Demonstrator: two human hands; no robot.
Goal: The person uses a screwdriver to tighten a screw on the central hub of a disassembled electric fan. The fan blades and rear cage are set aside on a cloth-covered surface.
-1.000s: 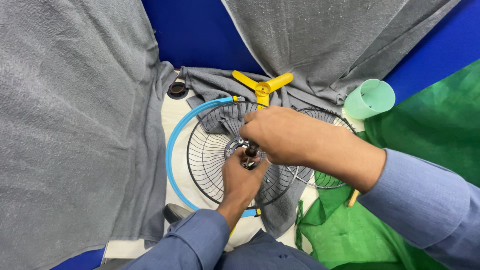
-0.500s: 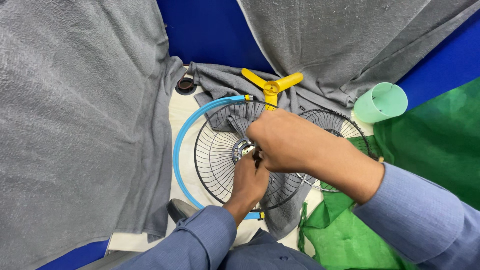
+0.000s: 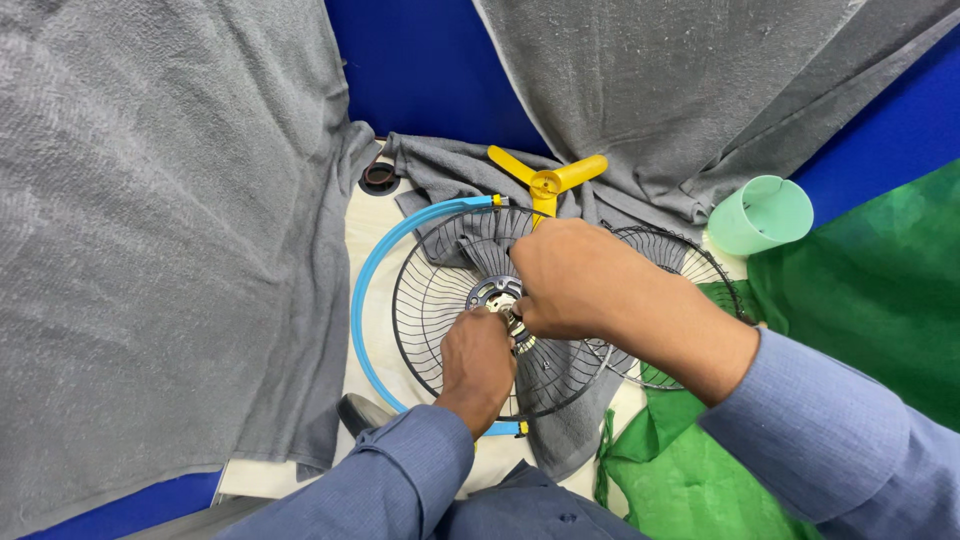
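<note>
Person's own body, head view. Both arms enter from the near edge. Left hand (image 3: 478, 358): bare, no ring, watch or glove visible. Right hand (image 3: 578, 278): bare likewise, larger in frame, bare wrist and a stretch of forearm showing beyond the cuff. Left sleeve (image 3: 385, 480): long, blue-grey woven shirt cloth, plain, cuff closed snug at the wrist, soft creases along the forearm. Right sleeve (image 3: 850, 440): same cloth and colour, cuff edge a clean straight hem, broad folds toward the elbow. Fingers partly hidden; nails cannot be made out.
</note>
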